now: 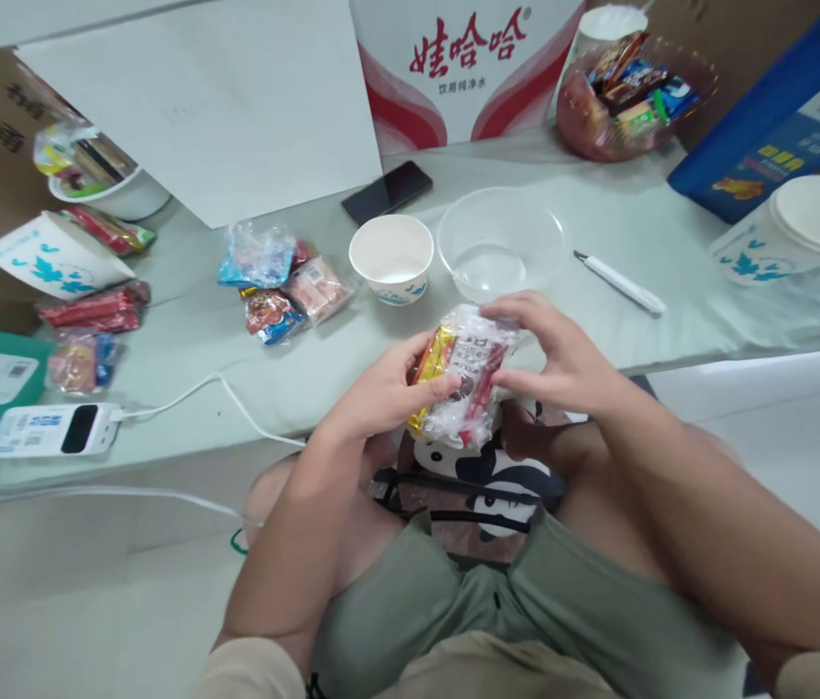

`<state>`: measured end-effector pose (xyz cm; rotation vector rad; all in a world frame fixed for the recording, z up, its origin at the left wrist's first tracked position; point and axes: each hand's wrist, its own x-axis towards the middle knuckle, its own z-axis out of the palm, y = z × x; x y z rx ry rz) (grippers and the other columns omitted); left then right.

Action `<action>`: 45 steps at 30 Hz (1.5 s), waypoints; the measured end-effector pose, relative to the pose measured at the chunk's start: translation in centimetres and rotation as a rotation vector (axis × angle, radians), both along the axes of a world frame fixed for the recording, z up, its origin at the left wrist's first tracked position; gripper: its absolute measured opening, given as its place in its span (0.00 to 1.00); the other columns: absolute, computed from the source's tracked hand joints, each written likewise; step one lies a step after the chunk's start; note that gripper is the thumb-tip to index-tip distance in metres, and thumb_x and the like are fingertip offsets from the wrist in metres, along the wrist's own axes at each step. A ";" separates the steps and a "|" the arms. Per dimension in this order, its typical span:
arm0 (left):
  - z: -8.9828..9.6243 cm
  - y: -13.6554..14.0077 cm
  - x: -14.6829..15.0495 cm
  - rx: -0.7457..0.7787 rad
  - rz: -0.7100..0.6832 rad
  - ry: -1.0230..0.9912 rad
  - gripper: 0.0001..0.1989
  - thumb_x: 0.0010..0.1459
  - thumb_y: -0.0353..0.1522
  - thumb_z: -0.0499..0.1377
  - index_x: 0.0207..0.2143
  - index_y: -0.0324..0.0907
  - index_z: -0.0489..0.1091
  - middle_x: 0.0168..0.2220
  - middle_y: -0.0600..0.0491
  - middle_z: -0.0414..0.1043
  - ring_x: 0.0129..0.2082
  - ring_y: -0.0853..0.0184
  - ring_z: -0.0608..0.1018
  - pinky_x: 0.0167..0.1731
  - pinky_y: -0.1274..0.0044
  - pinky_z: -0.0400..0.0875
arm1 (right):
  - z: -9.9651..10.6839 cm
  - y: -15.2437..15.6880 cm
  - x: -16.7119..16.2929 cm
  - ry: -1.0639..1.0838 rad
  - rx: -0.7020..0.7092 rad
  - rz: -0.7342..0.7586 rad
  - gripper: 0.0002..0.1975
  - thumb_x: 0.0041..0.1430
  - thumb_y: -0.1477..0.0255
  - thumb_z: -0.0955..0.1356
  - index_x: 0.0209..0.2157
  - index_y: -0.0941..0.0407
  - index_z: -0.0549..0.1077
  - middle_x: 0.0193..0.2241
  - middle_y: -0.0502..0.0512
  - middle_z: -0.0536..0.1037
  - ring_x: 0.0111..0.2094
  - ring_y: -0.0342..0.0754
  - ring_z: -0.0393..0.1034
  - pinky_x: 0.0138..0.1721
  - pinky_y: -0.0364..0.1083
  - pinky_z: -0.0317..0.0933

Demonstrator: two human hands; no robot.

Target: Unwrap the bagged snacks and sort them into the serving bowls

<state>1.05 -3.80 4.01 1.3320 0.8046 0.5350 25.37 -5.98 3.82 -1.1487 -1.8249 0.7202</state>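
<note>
A clear plastic-wrapped snack pack [469, 374], with yellow, white and red packaging inside, is held between my two hands above my lap, by the table's front edge. My left hand [384, 393] grips its left side, thumb across the front. On the right side, my right hand [562, 354] holds the upper edge with its fingers and has its thumb on the front. Just beyond stand a white paper cup [393, 254] and a clear plastic bowl [551, 218]. A white utility knife [620, 282] lies right of the bowl. Several wrapped snack packs [318, 289] lie left of the cup.
Behind the cup lies a black phone [387, 192]. A pink bowl [584, 136] of snacks stands at the back right, near stacked paper cups [759, 238]. A white power bank [52, 430] with a cable [224, 383] lies at the left, below more snack packets [96, 306].
</note>
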 end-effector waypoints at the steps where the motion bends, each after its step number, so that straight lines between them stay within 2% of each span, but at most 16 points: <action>1: 0.0 0.0 0.0 0.000 -0.013 0.004 0.30 0.54 0.46 0.69 0.55 0.40 0.72 0.48 0.45 0.79 0.45 0.56 0.80 0.43 0.71 0.76 | 0.2 -0.1 -1.0 0.020 -0.027 0.027 0.17 0.55 0.60 0.73 0.46 0.51 0.78 0.45 0.56 0.79 0.46 0.51 0.73 0.49 0.52 0.67; 3: 0.0 0.0 -0.1 -0.003 -0.018 0.014 0.29 0.53 0.44 0.70 0.54 0.42 0.73 0.47 0.46 0.80 0.45 0.56 0.81 0.41 0.72 0.76 | 0.4 0.1 -2.2 0.106 -0.104 -0.034 0.10 0.59 0.60 0.71 0.38 0.51 0.79 0.40 0.55 0.79 0.43 0.50 0.74 0.48 0.51 0.67; 5: 0.0 0.1 -0.3 -0.018 -0.026 0.019 0.27 0.52 0.42 0.71 0.52 0.42 0.74 0.47 0.47 0.80 0.44 0.57 0.81 0.39 0.73 0.77 | 0.1 0.6 -2.4 0.233 -0.199 -0.154 0.12 0.61 0.58 0.70 0.33 0.52 0.79 0.37 0.54 0.79 0.41 0.49 0.74 0.45 0.50 0.68; 8: 0.1 0.3 -0.5 -0.067 -0.039 -0.014 0.25 0.51 0.41 0.72 0.50 0.42 0.75 0.46 0.47 0.80 0.43 0.58 0.81 0.36 0.74 0.77 | -0.7 1.3 -1.4 0.389 -0.303 -0.337 0.15 0.62 0.56 0.68 0.34 0.52 0.77 0.35 0.54 0.78 0.37 0.49 0.73 0.40 0.49 0.68; 10: 0.0 0.4 -0.4 -0.108 0.000 -0.066 0.25 0.50 0.42 0.72 0.49 0.42 0.75 0.44 0.47 0.81 0.41 0.60 0.81 0.36 0.75 0.77 | -0.9 1.3 -0.6 0.411 -0.261 -0.472 0.14 0.64 0.56 0.66 0.38 0.51 0.75 0.35 0.54 0.77 0.36 0.48 0.72 0.38 0.49 0.67; 12: -0.3 0.4 -0.1 -0.126 0.115 -0.129 0.26 0.50 0.43 0.72 0.49 0.42 0.74 0.45 0.47 0.80 0.41 0.61 0.82 0.37 0.75 0.78 | -0.7 0.7 -0.2 0.347 -0.108 -0.561 0.13 0.66 0.57 0.65 0.41 0.50 0.74 0.36 0.54 0.77 0.37 0.48 0.72 0.38 0.49 0.67; 15: -0.9 0.5 0.5 -0.097 0.324 -0.185 0.30 0.49 0.43 0.73 0.52 0.44 0.71 0.49 0.49 0.79 0.45 0.61 0.81 0.43 0.75 0.77 | 0.0 -0.8 -0.7 0.101 0.108 -0.379 0.15 0.63 0.59 0.67 0.47 0.50 0.73 0.41 0.56 0.78 0.41 0.52 0.72 0.43 0.52 0.65; 19: -1.4 0.6 1.0 -0.078 0.421 -0.189 0.31 0.48 0.42 0.74 0.52 0.44 0.69 0.49 0.49 0.79 0.47 0.61 0.81 0.45 0.74 0.77 | -0.3 -2.2 -2.7 -0.297 0.207 0.001 0.20 0.62 0.67 0.69 0.56 0.50 0.71 0.44 0.57 0.79 0.47 0.55 0.71 0.47 0.54 0.59; 21: -1.4 0.8 1.0 -0.101 0.458 -0.194 0.29 0.48 0.41 0.73 0.49 0.43 0.69 0.46 0.50 0.79 0.45 0.62 0.82 0.43 0.73 0.77 | -0.7 -2.4 -3.5 -0.368 0.254 0.021 0.13 0.66 0.72 0.66 0.51 0.49 0.75 0.39 0.54 0.79 0.43 0.52 0.71 0.45 0.52 0.57; 25: -1.0 1.2 0.8 -0.178 0.570 -0.247 0.23 0.48 0.39 0.72 0.44 0.43 0.69 0.40 0.52 0.79 0.38 0.64 0.82 0.38 0.73 0.78 | -0.5 -2.9 -3.9 -0.270 0.375 -0.046 0.08 0.65 0.75 0.66 0.35 0.49 0.76 0.34 0.51 0.78 0.39 0.49 0.72 0.43 0.51 0.57; 30: -0.3 1.6 0.3 -0.263 0.655 -0.314 0.17 0.49 0.36 0.69 0.41 0.43 0.70 0.35 0.54 0.79 0.33 0.65 0.81 0.32 0.75 0.78 | 0.4 -3.7 -3.8 -0.263 0.443 0.010 0.09 0.61 0.78 0.67 0.31 0.50 0.74 0.31 0.50 0.79 0.38 0.49 0.74 0.40 0.51 0.58; 34: -0.3 1.7 -0.2 -0.318 0.619 -0.332 0.17 0.47 0.35 0.68 0.40 0.44 0.71 0.35 0.53 0.80 0.34 0.64 0.81 0.31 0.74 0.78 | 0.7 -3.5 -3.3 -0.199 0.225 0.281 0.08 0.58 0.78 0.65 0.33 0.51 0.73 0.32 0.50 0.79 0.37 0.48 0.73 0.41 0.52 0.60; 37: -0.3 1.4 -0.2 -0.335 0.543 -0.336 0.19 0.47 0.41 0.68 0.40 0.44 0.71 0.34 0.52 0.79 0.35 0.59 0.82 0.31 0.70 0.78 | 0.3 -2.7 -3.2 0.108 -0.059 0.014 0.09 0.60 0.72 0.67 0.42 0.50 0.74 0.40 0.54 0.79 0.42 0.51 0.73 0.44 0.53 0.66; 39: -0.3 1.0 0.2 -0.328 0.452 -0.337 0.25 0.46 0.46 0.69 0.43 0.45 0.69 0.36 0.50 0.79 0.36 0.56 0.83 0.33 0.68 0.79 | -0.2 -2.2 -3.8 0.345 -0.350 -0.137 0.19 0.58 0.64 0.71 0.51 0.49 0.71 0.51 0.59 0.76 0.49 0.55 0.73 0.45 0.55 0.69; 42: -0.7 0.2 1.3 -0.222 0.326 -0.309 0.37 0.43 0.47 0.72 0.53 0.48 0.61 0.41 0.50 0.77 0.39 0.57 0.82 0.37 0.67 0.78 | -1.0 -2.0 -5.7 0.659 -0.711 -0.015 0.31 0.53 0.55 0.75 0.56 0.49 0.69 0.55 0.61 0.75 0.53 0.58 0.73 0.48 0.58 0.72; 45: -1.7 -0.6 2.5 0.065 0.350 -0.141 0.46 0.42 0.43 0.74 0.58 0.52 0.52 0.46 0.51 0.72 0.42 0.61 0.80 0.43 0.68 0.76 | -1.4 -2.5 -7.6 0.862 -0.850 0.049 0.32 0.50 0.52 0.76 0.54 0.48 0.69 0.48 0.57 0.79 0.50 0.58 0.74 0.47 0.57 0.73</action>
